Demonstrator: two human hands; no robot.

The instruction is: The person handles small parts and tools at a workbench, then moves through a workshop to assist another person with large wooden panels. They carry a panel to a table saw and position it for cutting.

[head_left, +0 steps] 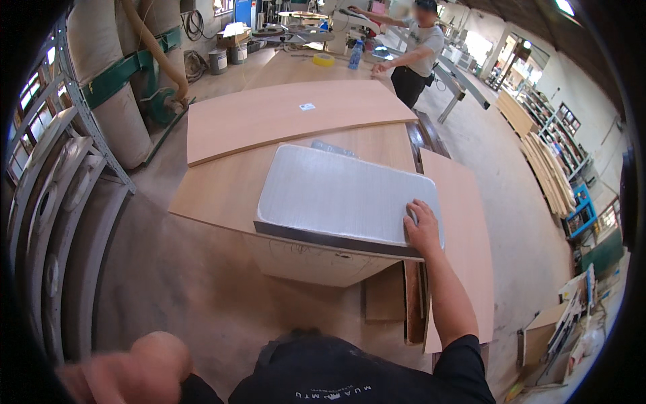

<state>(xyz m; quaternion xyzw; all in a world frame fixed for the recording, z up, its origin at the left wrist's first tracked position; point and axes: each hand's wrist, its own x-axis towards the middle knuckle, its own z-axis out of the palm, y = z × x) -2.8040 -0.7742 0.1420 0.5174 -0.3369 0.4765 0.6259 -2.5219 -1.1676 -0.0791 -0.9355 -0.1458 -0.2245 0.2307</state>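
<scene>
A silver-grey rectangular panel [343, 192] with rounded corners and a dark side edge lies flat in front of me on a wooden sheet [215, 192]. My right hand [422, 229] rests on top of its right end, fingers slightly bent and apart, touching the surface without wrapping round an edge. At the lower left, away from the panel, is my left hand [128, 374], smeared by motion; its fingers cannot be made out. A crumpled grey, shiny item [333, 149] peeks out behind the panel's far edge.
Beyond the panel lies a pinkish wooden board [269, 124] with a small label. Another board [464, 236] stretches along the right. A person [417, 50] stands at the far side near a water bottle [355, 55] and yellow tape roll [324, 60]. Curved grey pieces [74, 202] stand at left.
</scene>
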